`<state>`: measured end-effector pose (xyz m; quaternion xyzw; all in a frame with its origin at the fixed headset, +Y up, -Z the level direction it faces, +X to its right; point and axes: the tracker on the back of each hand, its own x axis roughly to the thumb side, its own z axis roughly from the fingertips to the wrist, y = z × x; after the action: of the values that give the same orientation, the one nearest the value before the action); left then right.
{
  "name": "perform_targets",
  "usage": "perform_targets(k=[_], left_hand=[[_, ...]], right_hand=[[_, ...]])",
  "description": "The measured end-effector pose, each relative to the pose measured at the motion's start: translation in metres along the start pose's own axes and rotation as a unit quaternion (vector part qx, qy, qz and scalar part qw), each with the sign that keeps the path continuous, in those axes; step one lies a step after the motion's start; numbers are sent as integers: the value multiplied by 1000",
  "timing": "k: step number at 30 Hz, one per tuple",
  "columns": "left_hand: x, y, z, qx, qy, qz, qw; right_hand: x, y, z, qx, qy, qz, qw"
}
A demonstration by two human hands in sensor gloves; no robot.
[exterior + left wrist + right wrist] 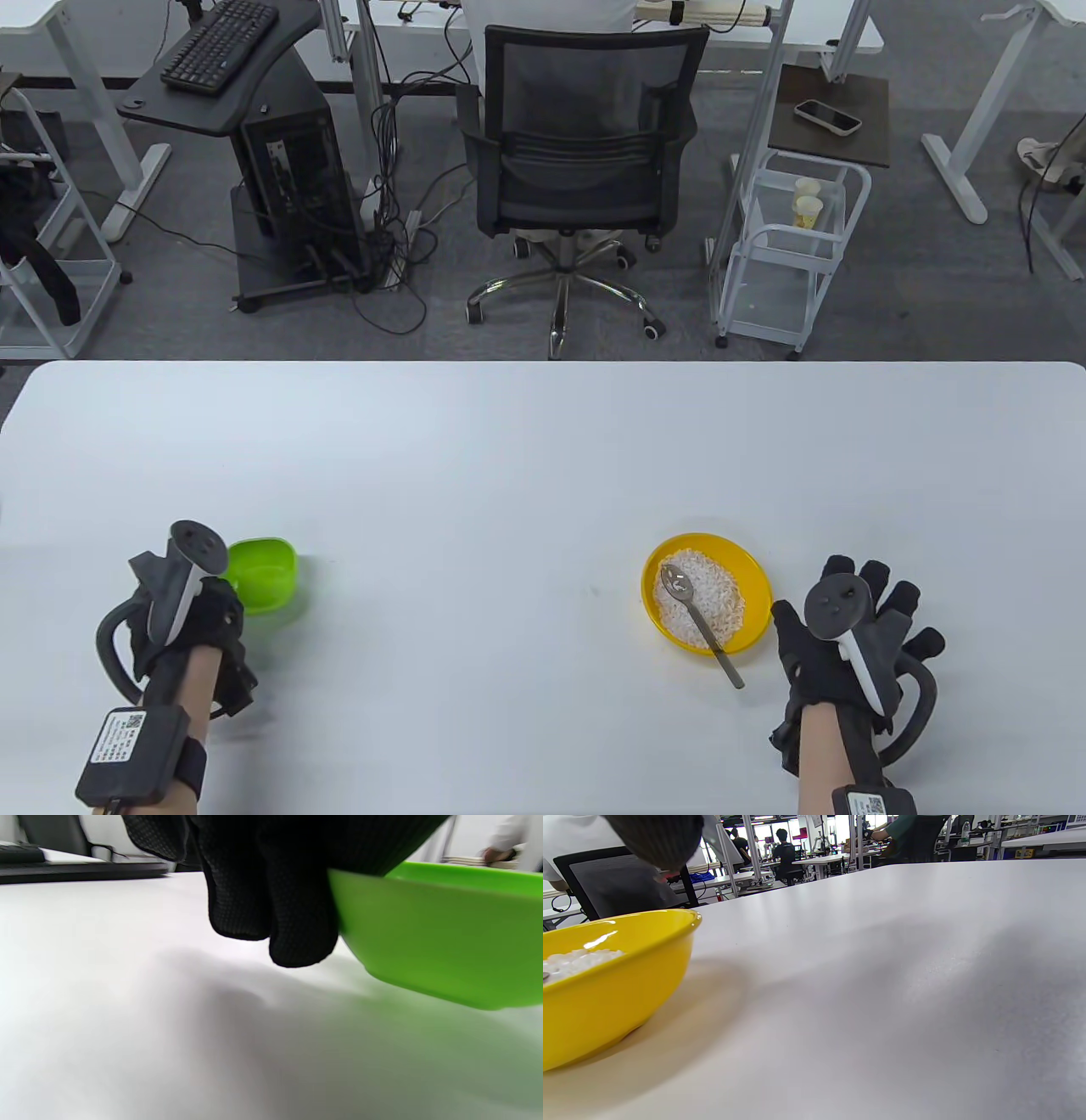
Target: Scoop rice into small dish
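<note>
Spoon (698, 613) handle toward right hand (848, 645)

Black glove fingers (271, 899) hanging down from the top, right against a green bowl (437, 942) on the white table (127, 1018).

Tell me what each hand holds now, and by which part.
The left hand holds the green dish at its near rim, fingers on the outer wall. The right hand holds nothing; the spoon lies in the rice.
</note>
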<state>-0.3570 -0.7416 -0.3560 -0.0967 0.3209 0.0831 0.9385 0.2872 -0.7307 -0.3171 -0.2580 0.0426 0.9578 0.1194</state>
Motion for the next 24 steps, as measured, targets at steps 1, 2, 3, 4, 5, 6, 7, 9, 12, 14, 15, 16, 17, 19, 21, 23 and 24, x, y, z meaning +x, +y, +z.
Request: perform_targets(k=[1,2,3,4,5,6,7,9,12,14,15,16,17,19,21,23,24], left_hand=[[14,1,9,-7,-17,3,1000],[31,2,21,-21,-42,-1,999],[44,3,31,-20,-62,-2,998],[61,3,42,-14,-85,-4,996],[78,3,54,-11,-107,-9,994],[93,2,63,-10,-124,-15,992],[111,-1,74,-11,-143,-22,989],[142,-9,90,-13,-169,-30,985],[183,-27,108,-24,-188,-55,980],[205,-37,120,-27,-206,-67,976],[217,-43,127,-27,-217,-70,973],[223,-46,131,-30,-221,-71,972],[232,-51,137,-33,-230,-75,970],[246,-59,145,-38,-237,-84,967],[255,-66,151,-38,-243,-96,964],[262,-71,156,-38,-249,-99,963],[263,-73,156,-38,-250,-99,962]], right_hand=[[0,-1,1,-3,-2,-2,1000],[1,-1,1,-5,-5,-6,1000],[1,-1,2,-6,-7,-10,1000],[1,-1,2,-5,-8,-11,1000],[1,-1,2,-1,-10,-13,1000],[1,-1,1,3,-12,-16,1000],[1,-1,2,8,-14,-21,1000],[1,-1,2,8,-16,-29,999],[0,-2,3,4,-18,-32,999],[0,-2,3,6,-19,-33,999],[0,-2,3,6,-20,-33,999],[1,-2,3,5,-21,-32,999],[1,-2,3,5,-21,-30,999],[2,-2,3,2,-22,-27,999],[3,-3,3,-3,-23,-26,999],[3,-4,4,-7,-25,-29,999],[3,-4,4,-6,-27,-31,999]])
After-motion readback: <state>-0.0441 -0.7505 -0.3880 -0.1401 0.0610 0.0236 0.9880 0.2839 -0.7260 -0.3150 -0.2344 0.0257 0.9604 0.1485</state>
